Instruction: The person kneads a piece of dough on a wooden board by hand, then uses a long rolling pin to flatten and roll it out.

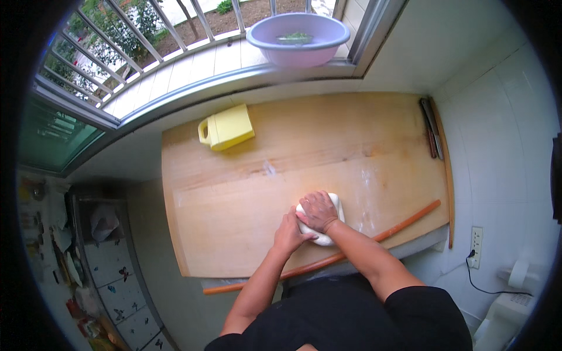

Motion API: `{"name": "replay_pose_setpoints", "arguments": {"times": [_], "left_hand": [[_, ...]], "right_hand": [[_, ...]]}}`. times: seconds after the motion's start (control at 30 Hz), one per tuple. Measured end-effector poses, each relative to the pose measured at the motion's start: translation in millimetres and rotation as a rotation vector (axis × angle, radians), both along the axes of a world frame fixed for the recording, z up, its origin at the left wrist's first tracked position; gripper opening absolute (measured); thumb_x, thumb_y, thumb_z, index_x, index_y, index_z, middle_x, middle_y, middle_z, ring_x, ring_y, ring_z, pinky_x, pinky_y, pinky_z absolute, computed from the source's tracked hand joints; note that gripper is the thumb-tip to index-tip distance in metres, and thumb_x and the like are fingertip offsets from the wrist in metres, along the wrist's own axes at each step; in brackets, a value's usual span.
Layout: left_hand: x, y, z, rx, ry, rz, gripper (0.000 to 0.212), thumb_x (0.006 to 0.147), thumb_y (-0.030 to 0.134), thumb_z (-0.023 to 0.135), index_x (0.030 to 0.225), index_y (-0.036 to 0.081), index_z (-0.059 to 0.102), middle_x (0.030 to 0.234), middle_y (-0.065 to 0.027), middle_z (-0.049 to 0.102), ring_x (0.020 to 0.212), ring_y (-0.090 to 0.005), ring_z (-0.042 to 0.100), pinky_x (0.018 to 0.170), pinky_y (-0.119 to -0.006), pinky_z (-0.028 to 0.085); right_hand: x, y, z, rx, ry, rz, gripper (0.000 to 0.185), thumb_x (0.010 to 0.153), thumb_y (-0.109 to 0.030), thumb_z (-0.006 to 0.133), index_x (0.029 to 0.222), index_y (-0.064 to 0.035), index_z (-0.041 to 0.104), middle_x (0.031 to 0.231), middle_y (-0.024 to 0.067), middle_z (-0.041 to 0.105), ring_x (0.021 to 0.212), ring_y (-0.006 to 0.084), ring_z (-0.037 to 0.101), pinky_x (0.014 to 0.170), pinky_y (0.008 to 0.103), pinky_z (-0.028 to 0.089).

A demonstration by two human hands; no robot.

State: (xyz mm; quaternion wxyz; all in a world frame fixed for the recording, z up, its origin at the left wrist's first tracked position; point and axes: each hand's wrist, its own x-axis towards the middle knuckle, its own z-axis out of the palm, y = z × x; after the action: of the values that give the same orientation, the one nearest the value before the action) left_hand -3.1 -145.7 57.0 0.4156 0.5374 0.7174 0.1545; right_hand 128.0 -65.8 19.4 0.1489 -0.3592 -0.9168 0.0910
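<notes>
A lump of white dough [336, 210] rests on the large wooden board [210, 219] near its front edge. My right hand [319, 211] lies over the top of the dough, fingers bent down across it. Against the dough's left side is my left hand [292, 234], its thumb along the near edge and its fingers close to the right hand. Both hands partly cover the dough. A long, thin wooden rolling pin [316, 264] runs along the board's front edge, passing beneath both forearms.
A yellow plastic container with a handle [230, 128] lies at the board's back left. Knives [432, 127] lie by the right rim. A lavender basin [298, 52] holding greens stands on the windowsill. An outlet [477, 248] with a plugged-in cord is on the right wall.
</notes>
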Motion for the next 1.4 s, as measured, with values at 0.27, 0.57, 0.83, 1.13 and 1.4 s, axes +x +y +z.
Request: {"name": "replay_pose_setpoints", "arguments": {"times": [0.27, 0.57, 0.83, 1.13, 1.4], "left_hand": [[-11.2, 45.4, -26.7, 0.15, 0.034, 0.119, 0.079, 0.056, 0.034, 0.086, 0.117, 0.004, 0.045, 0.107, -0.0189, 0.052, 0.1, -0.0357, 0.051, 0.088, -0.041, 0.045], [28.4, -28.4, -29.9, 0.624, 0.085, -0.083, 0.048, 0.072, 0.003, 0.063, 0.115, -0.005, 0.043, 0.111, -0.0262, 0.049, 0.104, -0.0429, 0.047, 0.091, -0.047, 0.04], [1.5, -3.2, -41.1, 0.531, 0.057, -0.037, 0.064, 0.056, 0.018, 0.082, 0.109, 0.005, 0.049, 0.111, -0.017, 0.052, 0.103, -0.0369, 0.049, 0.092, -0.044, 0.039], [-22.9, 60.3, -26.6, 0.087, 0.062, 0.091, 0.065, 0.056, 0.029, 0.084, 0.108, 0.003, 0.054, 0.102, -0.0184, 0.057, 0.099, -0.0382, 0.051, 0.087, -0.044, 0.041], [4.8, 1.1, -40.3, 0.617, -0.12, -0.064, 0.053, 0.061, 0.002, 0.07, 0.108, -0.001, 0.046, 0.105, -0.0233, 0.051, 0.098, -0.0417, 0.049, 0.088, -0.046, 0.04]], "right_hand": [[-44.9, 54.4, -9.0, -0.021, -0.08, -0.131, 0.039, 0.084, -0.043, 0.053, 0.091, -0.0052, 0.062, 0.097, 0.0123, 0.061, 0.093, 0.0287, 0.055, 0.086, 0.0394, 0.04], [36.8, -37.3, 2.0, 0.28, -0.129, 0.034, 0.048, 0.083, -0.038, 0.052, 0.116, -0.0026, 0.055, 0.12, 0.0162, 0.054, 0.115, 0.0301, 0.049, 0.104, 0.0482, 0.03], [10.0, -7.8, -28.4, 0.039, -0.094, -0.076, 0.046, 0.083, -0.038, 0.053, 0.118, -0.0079, 0.054, 0.117, 0.0109, 0.055, 0.117, 0.0262, 0.048, 0.104, 0.0455, 0.029], [-45.9, 65.9, -4.5, -0.146, -0.149, -0.115, 0.031, 0.083, -0.035, 0.054, 0.093, -0.0077, 0.063, 0.096, 0.0117, 0.062, 0.098, 0.0288, 0.056, 0.085, 0.0422, 0.044], [8.6, 23.4, 24.5, -0.191, -0.243, 0.129, 0.036, 0.081, -0.033, 0.054, 0.103, -0.0052, 0.064, 0.107, 0.0181, 0.062, 0.102, 0.0315, 0.056, 0.092, 0.0405, 0.042]]}}
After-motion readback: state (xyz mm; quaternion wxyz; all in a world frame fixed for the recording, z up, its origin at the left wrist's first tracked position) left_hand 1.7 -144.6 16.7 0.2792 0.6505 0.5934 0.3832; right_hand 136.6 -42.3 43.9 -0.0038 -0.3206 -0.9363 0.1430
